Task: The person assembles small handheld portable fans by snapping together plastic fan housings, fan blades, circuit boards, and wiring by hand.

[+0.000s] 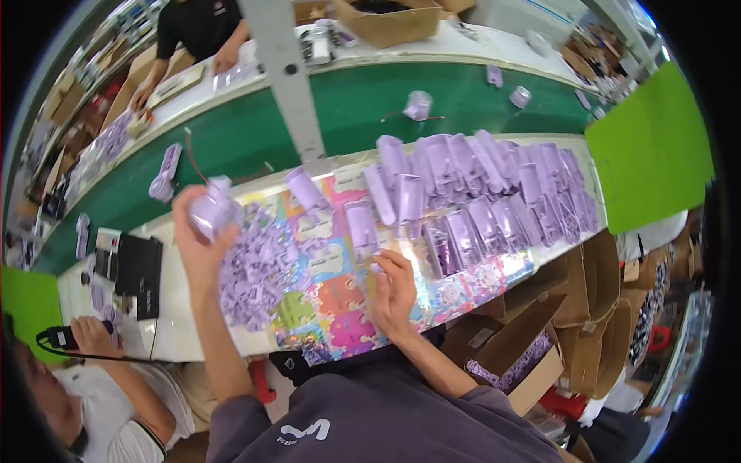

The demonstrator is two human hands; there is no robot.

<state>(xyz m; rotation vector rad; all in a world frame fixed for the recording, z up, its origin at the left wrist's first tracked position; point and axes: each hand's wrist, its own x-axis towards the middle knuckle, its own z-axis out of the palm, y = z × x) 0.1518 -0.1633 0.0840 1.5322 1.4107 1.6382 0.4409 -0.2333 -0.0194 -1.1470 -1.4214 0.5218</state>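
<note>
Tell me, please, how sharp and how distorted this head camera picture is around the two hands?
Head view: the fisheye bends the green conveyor belt into an arc, with black corners. The left hand and the lilac part it holds are motion-blurred; the right hand on the colourful mat is sharper. Light is even, with glare on the mat's glossy surface.

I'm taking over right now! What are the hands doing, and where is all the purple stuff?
Left hand: raised, holding a purple case.
Right hand: on the colourful mat, fingers at a small purple piece; whether it grips, I cannot tell.
Loose purple bits: heaped on the mat between the hands.
Done: many purple cases standing in rows on the right.
Left: the heap looks large, so likely plenty more.
</note>
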